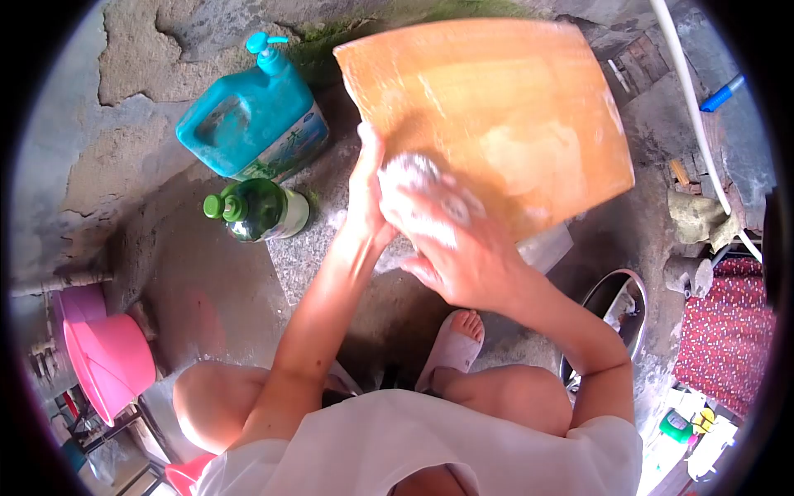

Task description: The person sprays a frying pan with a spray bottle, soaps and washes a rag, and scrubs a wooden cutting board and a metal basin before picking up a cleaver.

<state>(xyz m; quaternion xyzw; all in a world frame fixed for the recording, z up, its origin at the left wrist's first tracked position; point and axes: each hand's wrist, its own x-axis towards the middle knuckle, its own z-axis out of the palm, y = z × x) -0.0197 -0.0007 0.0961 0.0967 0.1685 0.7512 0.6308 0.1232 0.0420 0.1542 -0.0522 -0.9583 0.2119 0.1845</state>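
Observation:
A broad orange-brown wooden board (496, 107), streaked with whitish suds, is tilted up in front of me. My left hand (368, 186) grips its near left edge, thumb up along the side and the other fingers hidden. Pressed on the board's lower left part is my right hand (463, 248), closed around a foam-covered scrubber (411, 171) whose exact kind the suds hide. White lather coats the right fingers. Left of the hands stand a turquoise pump jug (223, 116) and a green bottle (256, 211) with a green cap.
Pink basins (112, 355) lie at the left. A metal-rimmed basin (633, 302) sits by my right knee. The white hose (691, 91) runs down the right side, near a red patterned cloth (728, 331). Behind the jug rises a crumbling wall (132, 50).

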